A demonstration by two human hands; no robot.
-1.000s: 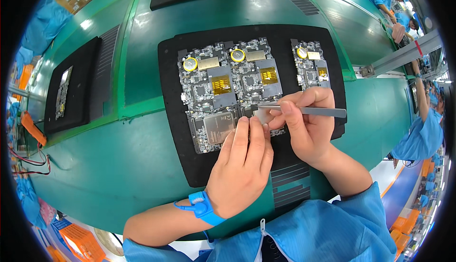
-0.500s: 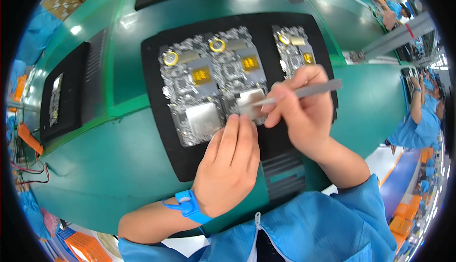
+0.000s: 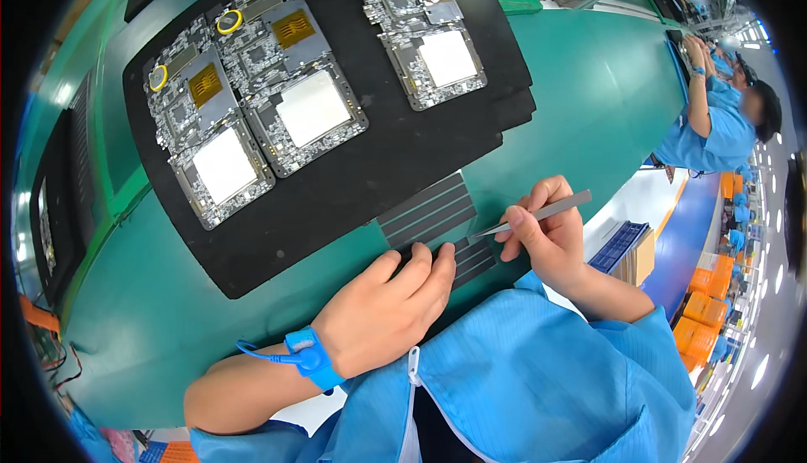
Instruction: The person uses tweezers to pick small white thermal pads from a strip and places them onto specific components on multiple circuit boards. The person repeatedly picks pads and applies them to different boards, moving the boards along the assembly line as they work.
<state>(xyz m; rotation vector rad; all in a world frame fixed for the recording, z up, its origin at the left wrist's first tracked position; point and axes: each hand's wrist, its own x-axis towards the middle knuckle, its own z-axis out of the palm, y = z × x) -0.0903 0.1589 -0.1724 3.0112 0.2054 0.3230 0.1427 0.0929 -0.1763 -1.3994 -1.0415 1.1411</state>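
The upper edge cuts off the top of the rightmost circuit board (image 3: 399, 2) and of the black mat (image 3: 324, 207). The left hand (image 3: 378, 313) hides part of the dark strips (image 3: 430, 213). The tips of the tweezers (image 3: 551, 209) seem too fine to tell whether they hold anything. The lower edge crops the blue jacket (image 3: 538, 358), and a co-worker (image 3: 719, 131) at right has a blurred face.
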